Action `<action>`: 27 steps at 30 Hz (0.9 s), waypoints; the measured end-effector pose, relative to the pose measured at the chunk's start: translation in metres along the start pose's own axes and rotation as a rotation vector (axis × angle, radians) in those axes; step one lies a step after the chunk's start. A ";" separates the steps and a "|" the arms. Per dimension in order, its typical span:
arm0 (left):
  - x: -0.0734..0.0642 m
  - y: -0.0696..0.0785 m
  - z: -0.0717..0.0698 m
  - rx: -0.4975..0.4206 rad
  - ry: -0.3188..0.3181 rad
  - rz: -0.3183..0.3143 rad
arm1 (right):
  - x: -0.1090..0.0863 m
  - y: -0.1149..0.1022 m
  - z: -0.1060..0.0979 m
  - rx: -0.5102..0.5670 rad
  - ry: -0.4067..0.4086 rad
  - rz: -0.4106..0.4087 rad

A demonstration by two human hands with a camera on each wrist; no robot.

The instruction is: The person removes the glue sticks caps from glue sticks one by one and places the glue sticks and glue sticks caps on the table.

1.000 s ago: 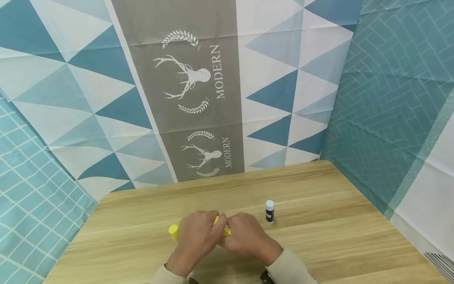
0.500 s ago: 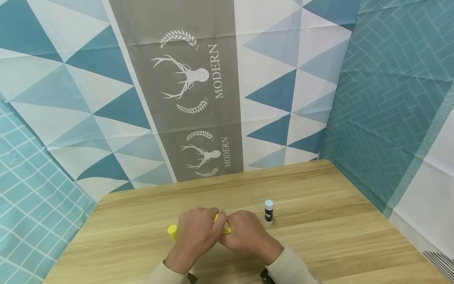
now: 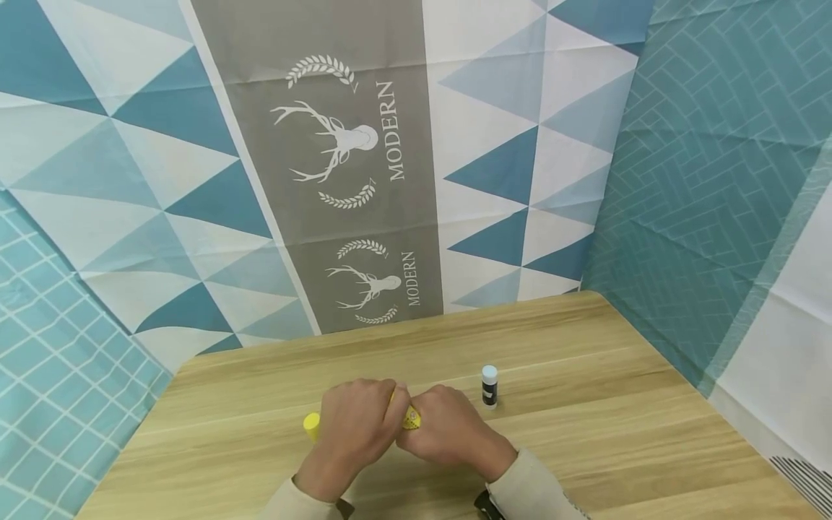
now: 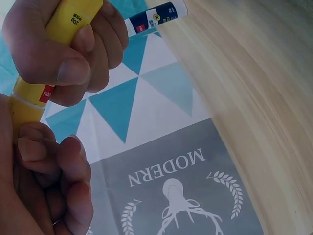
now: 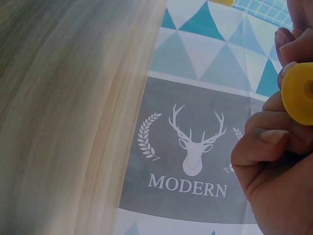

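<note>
A yellow glue stick [image 3: 412, 418] is held between both hands, with much of it hidden in the head view. My left hand [image 3: 364, 422] grips one end, its fingers curled around it. My right hand [image 3: 448, 427] curls around the body, whose 20g print shows in the left wrist view on the yellow glue stick [image 4: 73, 19]. In the right wrist view, the round end of the yellow glue stick [image 5: 298, 93] pokes out of the grip. Left of my left hand stands another yellow cylinder [image 3: 312, 426], partly hidden behind it.
A dark blue and white glue stick [image 3: 490, 388] with a pale cap stands upright on the wooden table [image 3: 585, 375], right of my right hand. Behind the table hangs a patterned cloth [image 3: 390, 217]; teal cloth [image 3: 689, 180] hangs at the right.
Both hands keep their hold on the yellow glue stick, shifting only slightly. The head view has drifted a little, so the standing sticks appear slightly further left.
</note>
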State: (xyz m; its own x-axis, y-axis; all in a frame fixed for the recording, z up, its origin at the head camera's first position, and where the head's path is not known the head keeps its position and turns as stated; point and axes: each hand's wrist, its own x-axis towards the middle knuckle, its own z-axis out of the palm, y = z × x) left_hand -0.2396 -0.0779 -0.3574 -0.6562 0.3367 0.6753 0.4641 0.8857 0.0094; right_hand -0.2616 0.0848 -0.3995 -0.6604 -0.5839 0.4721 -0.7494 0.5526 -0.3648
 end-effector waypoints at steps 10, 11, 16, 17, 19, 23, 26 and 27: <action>-0.001 -0.002 0.002 0.004 0.039 0.055 | 0.000 0.003 0.002 0.026 -0.017 -0.003; -0.001 -0.002 0.002 0.004 0.045 0.062 | 0.000 0.003 0.002 0.045 -0.022 -0.001; -0.002 -0.003 0.002 0.004 0.073 0.078 | 0.000 0.002 0.002 0.067 -0.017 -0.002; -0.002 -0.003 0.002 0.004 0.074 0.076 | 0.000 0.002 0.002 0.050 -0.006 -0.005; -0.002 -0.003 0.002 0.005 0.069 0.063 | 0.000 0.001 0.003 0.009 0.023 -0.013; -0.001 -0.003 0.002 0.019 0.024 0.020 | 0.000 -0.001 0.003 -0.029 0.064 -0.010; -0.001 -0.003 0.001 0.030 -0.007 0.000 | 0.000 0.000 0.004 -0.021 0.049 -0.012; -0.001 -0.003 0.001 0.032 -0.009 0.000 | 0.000 0.000 0.004 -0.019 0.038 -0.016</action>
State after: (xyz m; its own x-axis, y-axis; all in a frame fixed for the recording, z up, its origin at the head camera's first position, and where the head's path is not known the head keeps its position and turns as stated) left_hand -0.2408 -0.0806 -0.3592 -0.6614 0.3391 0.6690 0.4449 0.8955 -0.0141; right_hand -0.2619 0.0824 -0.4026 -0.6455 -0.5700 0.5083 -0.7588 0.5546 -0.3417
